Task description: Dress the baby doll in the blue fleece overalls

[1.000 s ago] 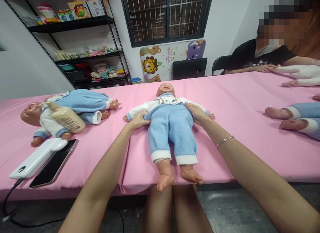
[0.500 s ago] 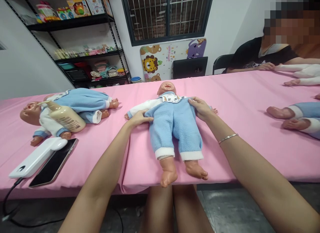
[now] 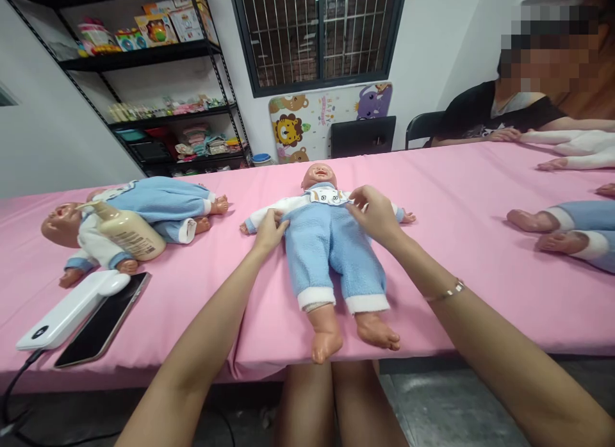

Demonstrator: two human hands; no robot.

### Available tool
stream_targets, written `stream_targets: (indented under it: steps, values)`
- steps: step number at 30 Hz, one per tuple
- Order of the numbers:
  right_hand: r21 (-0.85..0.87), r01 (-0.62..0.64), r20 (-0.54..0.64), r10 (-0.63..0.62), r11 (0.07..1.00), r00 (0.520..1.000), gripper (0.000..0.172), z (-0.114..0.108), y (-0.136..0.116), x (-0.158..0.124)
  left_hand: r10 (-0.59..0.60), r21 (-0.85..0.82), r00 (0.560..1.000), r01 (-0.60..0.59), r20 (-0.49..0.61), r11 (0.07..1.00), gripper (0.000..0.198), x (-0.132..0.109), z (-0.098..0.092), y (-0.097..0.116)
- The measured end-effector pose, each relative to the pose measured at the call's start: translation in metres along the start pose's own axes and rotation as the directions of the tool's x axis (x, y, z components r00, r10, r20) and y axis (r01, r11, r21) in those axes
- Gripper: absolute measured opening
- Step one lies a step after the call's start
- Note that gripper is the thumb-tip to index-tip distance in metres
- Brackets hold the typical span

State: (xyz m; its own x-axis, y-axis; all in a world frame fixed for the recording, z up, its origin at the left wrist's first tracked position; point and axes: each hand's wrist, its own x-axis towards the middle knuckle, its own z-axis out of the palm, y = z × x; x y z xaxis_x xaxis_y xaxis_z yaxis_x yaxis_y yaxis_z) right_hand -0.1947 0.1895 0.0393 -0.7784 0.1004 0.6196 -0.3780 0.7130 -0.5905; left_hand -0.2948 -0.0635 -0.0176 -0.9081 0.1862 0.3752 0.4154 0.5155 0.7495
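A baby doll [image 3: 331, 242] in fluffy blue trousers and a white top lies on its back on the pink table cover [image 3: 461, 197], feet over the near edge. My left hand [image 3: 269, 232] grips the trousers' waist at the doll's right side, fingers curled. My right hand [image 3: 375, 213] pinches the top edge of the trousers beside the white bib [image 3: 327, 194] on the doll's chest. A thin bracelet [image 3: 446, 292] circles my right wrist.
A second doll [image 3: 144, 210] lies at the left with a beige bottle [image 3: 127, 234] on it. A white power bank [image 3: 72, 309] and a dark phone [image 3: 103, 328] sit near the left edge. Another person [image 3: 509, 107] sits at the far right beside more dolls [image 3: 571, 229]. Shelves [image 3: 158, 95] stand behind.
My right hand has moved from the doll's side in onto its chest, near the bib. My left hand has crept slightly up along the waist. The doll has barely shifted.
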Motion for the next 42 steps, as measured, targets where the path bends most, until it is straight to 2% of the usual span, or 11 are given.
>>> stream_targets:
  steps: [1,3,6,10,14,18,23,27,30,36,42]
  values:
    - [0.044,0.124,0.127,-0.129,0.991,0.983,0.009,-0.005,-0.025,-0.011,-0.004,0.000,0.999,0.004,-0.041,1.000,0.020,0.000,0.000,0.000]
    - [0.094,0.381,0.430,-0.383,0.920,0.817,0.010,-0.010,-0.070,-0.038,-0.009,-0.013,0.996,0.008,-0.087,1.000,0.017,0.000,0.000,0.001]
    - [-0.074,0.647,0.661,-0.448,0.759,0.602,0.013,-0.006,-0.111,-0.077,-0.007,-0.021,0.997,0.005,-0.081,1.000,0.015,0.001,-0.001,0.000]
    - [-0.254,0.765,0.747,-0.382,0.592,0.544,0.009,0.008,-0.120,-0.099,-0.012,-0.051,0.997,0.009,-0.070,0.999,0.016,-0.001,-0.001,-0.002]
    - [-0.173,0.824,0.707,-0.515,0.539,0.485,0.016,0.015,-0.125,-0.105,-0.024,-0.115,0.997,0.016,-0.068,0.993,0.016,-0.004,-0.002,0.003]
    - [-0.172,0.786,0.686,-0.501,0.594,0.528,0.020,0.020,-0.130,-0.108,-0.068,-0.156,0.996,0.058,-0.054,0.986,0.025,-0.005,-0.005,0.012]
    - [-0.310,0.525,0.424,-0.380,0.793,0.822,0.015,-0.014,-0.106,-0.103,-0.086,-0.155,0.996,0.083,-0.013,0.984,0.035,-0.008,-0.001,0.021]
    - [-0.430,0.237,0.235,-0.145,0.871,0.961,0.057,-0.037,-0.071,-0.124,-0.083,-0.154,0.997,0.082,0.001,0.985,0.033,-0.002,0.009,0.031]
    - [-0.427,0.090,0.217,0.005,0.900,0.976,0.071,-0.028,-0.057,-0.148,-0.095,-0.143,0.995,0.090,-0.025,0.986,0.028,0.008,0.006,0.035]
    - [-0.244,-0.183,0.157,0.226,0.952,0.961,0.061,-0.020,-0.057,-0.163,-0.145,-0.052,0.989,0.145,0.004,0.988,0.028,0.008,-0.014,0.020]
    - [0.312,-0.619,0.472,0.448,0.721,0.759,0.061,-0.046,-0.025,-0.161,-0.136,-0.042,0.991,0.137,0.020,0.990,0.029,-0.003,-0.006,0.019]
